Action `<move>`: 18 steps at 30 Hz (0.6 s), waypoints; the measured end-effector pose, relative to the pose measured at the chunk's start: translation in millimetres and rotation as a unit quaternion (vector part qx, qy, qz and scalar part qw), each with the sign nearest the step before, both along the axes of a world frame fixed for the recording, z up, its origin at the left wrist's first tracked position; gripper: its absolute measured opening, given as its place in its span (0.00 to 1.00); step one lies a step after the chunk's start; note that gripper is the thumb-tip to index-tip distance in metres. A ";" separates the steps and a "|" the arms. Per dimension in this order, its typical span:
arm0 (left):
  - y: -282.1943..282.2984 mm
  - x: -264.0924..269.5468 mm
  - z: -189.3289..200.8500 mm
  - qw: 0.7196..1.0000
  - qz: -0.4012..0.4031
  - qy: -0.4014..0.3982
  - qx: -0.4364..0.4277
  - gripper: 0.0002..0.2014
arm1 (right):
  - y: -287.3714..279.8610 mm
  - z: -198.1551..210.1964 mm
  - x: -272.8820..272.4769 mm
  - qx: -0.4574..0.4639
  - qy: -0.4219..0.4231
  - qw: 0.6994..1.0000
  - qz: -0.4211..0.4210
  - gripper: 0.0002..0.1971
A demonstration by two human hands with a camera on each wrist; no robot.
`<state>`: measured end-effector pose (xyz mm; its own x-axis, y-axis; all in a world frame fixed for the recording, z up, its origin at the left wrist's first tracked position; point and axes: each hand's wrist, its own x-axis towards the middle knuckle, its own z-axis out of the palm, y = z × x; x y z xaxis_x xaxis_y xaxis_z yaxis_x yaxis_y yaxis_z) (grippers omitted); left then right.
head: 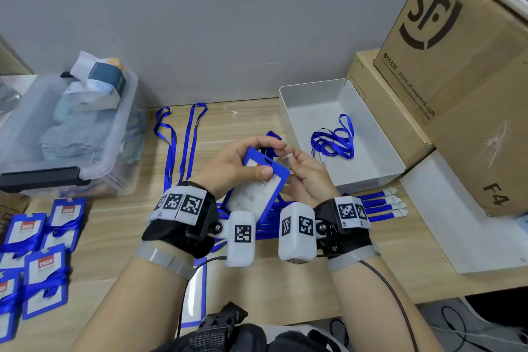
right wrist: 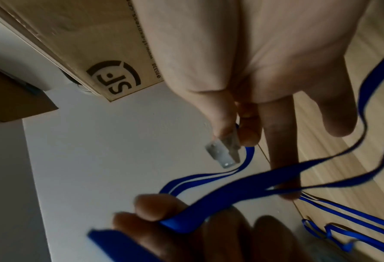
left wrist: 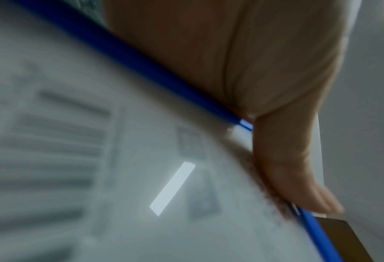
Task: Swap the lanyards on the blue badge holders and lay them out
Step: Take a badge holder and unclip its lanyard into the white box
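clip close to the slot, loose ribbon everywhere

the left hand [head: 234,164] grips the badge holder [head: 258,186] above the middle of the desk [head: 120,226], thumb on its face. the right hand [head: 307,173] pinches the clear clip [right wrist: 223,152] of a lanyard [right wrist: 242,191] just beside the slot. the trailing ribbon may snag a finger or the lanyards lying beneath, or twist before clipping. the white tray [head: 288,111] crowds the right; open room lies toward the near edge.

Left hand [head: 234,163] raised above the table [head: 114,226], fingers curled over the top edge of the badge holder [head: 257,180], thumb pressed on its face. Right hand [head: 307,173] just right of the holder, thumb and forefinger pinching the clear clip [right wrist: 225,152].
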<state>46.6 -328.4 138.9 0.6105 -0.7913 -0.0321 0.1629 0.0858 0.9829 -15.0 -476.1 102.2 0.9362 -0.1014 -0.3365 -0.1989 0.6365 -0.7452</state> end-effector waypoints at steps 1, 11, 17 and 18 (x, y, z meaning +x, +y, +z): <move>-2.1 0.3 -0.1 1.000 -0.006 0.013 -0.018 0.19 | -0.1 -1.6 0.2 0.000 0.005 1.000 0.004 0.08; -21.1 15.0 -11.3 0.993 0.108 0.048 -0.016 0.12 | -21.0 6.5 16.9 -0.063 0.001 0.996 -0.064 0.10; -25.3 21.7 -31.6 0.974 0.212 0.086 0.011 0.07 | -68.2 48.5 51.0 -0.196 -0.086 0.957 -0.197 0.11; -25.3 23.1 -34.7 0.969 0.228 0.092 0.026 0.04 | -76.8 54.9 57.1 -0.225 -0.098 0.945 -0.217 0.12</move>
